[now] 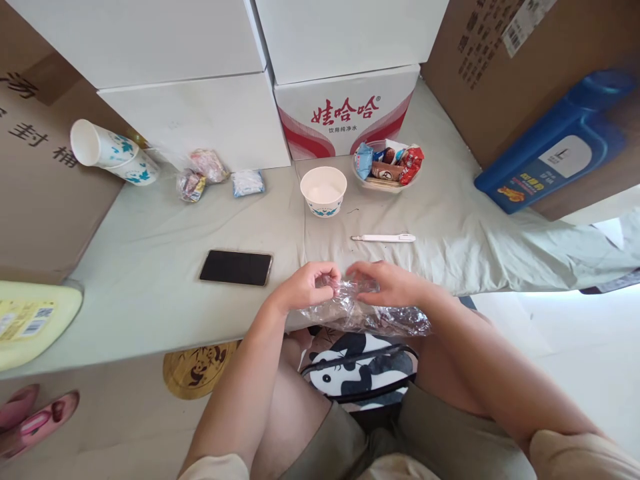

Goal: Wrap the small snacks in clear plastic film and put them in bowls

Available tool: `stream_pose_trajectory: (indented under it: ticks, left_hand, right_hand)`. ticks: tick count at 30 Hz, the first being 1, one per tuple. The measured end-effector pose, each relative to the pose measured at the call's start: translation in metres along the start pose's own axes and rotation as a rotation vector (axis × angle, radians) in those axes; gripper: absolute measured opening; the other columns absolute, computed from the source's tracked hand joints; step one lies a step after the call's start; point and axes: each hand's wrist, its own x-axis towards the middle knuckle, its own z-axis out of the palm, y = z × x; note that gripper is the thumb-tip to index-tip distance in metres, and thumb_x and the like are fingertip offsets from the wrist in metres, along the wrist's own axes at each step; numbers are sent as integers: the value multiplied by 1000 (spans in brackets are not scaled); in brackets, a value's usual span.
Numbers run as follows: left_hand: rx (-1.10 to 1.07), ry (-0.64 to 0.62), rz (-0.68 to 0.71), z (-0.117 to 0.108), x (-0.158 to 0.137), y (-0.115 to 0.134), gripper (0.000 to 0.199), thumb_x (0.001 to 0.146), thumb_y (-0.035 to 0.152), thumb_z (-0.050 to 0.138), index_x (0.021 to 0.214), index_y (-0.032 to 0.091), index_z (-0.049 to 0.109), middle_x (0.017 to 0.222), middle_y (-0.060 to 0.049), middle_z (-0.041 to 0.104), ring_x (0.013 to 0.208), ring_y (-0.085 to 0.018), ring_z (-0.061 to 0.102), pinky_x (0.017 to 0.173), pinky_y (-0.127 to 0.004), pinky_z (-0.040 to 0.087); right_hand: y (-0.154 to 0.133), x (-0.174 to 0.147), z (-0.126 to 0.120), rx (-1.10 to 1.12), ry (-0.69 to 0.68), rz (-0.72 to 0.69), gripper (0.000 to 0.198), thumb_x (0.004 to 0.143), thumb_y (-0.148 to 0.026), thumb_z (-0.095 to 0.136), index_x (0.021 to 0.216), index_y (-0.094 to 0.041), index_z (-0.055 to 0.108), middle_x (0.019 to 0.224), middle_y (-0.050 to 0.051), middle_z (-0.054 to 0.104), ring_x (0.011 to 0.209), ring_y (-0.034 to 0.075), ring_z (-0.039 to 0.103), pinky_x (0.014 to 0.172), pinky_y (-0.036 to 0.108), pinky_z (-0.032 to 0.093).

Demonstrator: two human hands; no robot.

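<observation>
A crinkled clear plastic bag (pixel 370 319) lies at the front edge of the cloth-covered table, partly hanging over it. My left hand (pixel 309 287) is closed, thumb and fingers pinching the bag's upper edge. To its right, my right hand (pixel 387 283) hovers over the plastic with thumb and fingers apart; whether the fingertips touch it I cannot tell. Beyond the hands lie a white pen-shaped tool (pixel 387 238) and a white paper bowl (pixel 323 190) with a blue leaf print. A black phone (pixel 236 268) rests left of my left hand.
Behind the paper bowl stands a clear bowl of wrapped snacks (pixel 387 177). Stacked paper cups (pixel 113 153), small wrapped packets (pixel 207 167) and a blue-white packet (pixel 248 183) sit at the left. Cartons (pixel 345 113) line the back; a blue bottle (pixel 555 143) lies tilted right.
</observation>
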Motion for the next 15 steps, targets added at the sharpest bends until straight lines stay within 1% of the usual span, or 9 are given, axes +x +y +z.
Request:
stream_pose_trajectory:
  ticks: [2,4,6,8,9,10,12,14,15]
  left_hand:
    - [-164,4,-8,-3,-2,2,18,67,29,67,81,19,61,71,-3,69,62,-15,60,61,-27,46]
    - [-345,89,-19,-9,-2,1,39,69,42,70,100,20,62,78,-6,72,62,-17,63,60,-29,49]
    - [-476,283,8,-14,0,-2,56,72,54,66,116,22,58,91,-8,74,72,-20,69,68,-32,54]
    - [-561,477,52,-14,6,-6,63,75,64,61,122,23,56,113,-11,72,92,-22,71,78,-34,56]
    - [-602,511,59,-11,9,-8,66,75,69,59,121,23,57,122,-12,70,100,-24,71,81,-34,57]
    - [-640,482,48,-7,12,-9,70,73,73,59,120,21,58,128,-14,67,105,-25,70,82,-35,57]
    - [-667,302,-16,5,17,-11,75,68,72,67,119,18,61,129,-18,67,108,-28,70,82,-36,58]
    - [-602,165,-80,17,20,-12,68,66,57,78,118,17,62,120,-17,71,103,-27,71,81,-34,57]
    - [-553,159,-104,21,22,-12,59,68,48,79,116,17,63,113,-14,74,98,-25,73,79,-32,56]
  right_hand:
    - [-3,1,1,160,-198,53,21,86,-35,53,76,-21,64,65,-1,64,59,14,55,60,27,46]
    - [-4,0,2,341,-248,61,30,90,-39,50,68,-20,58,55,-4,56,50,11,47,51,23,39]
    - [-5,-2,2,502,-141,86,33,89,-46,54,69,-20,56,53,-5,54,47,10,45,47,22,36]
    - [-5,-1,4,588,62,142,36,87,-53,56,71,-21,55,51,-5,54,43,9,44,45,23,36]
    - [-5,2,5,610,176,172,37,86,-55,57,73,-21,54,51,-5,54,42,9,44,44,23,36]
    - [-5,5,8,625,285,199,38,86,-58,57,74,-22,54,50,-6,54,41,9,44,44,23,36]
    - [-5,12,13,645,449,230,39,85,-60,56,77,-22,53,50,-6,54,40,9,45,43,23,36]
    - [-6,18,18,667,512,237,39,83,-61,57,80,-22,54,49,-6,53,40,9,46,43,23,38]
    - [-6,19,19,684,510,234,39,83,-60,58,83,-21,55,49,-6,54,40,10,47,43,23,38]
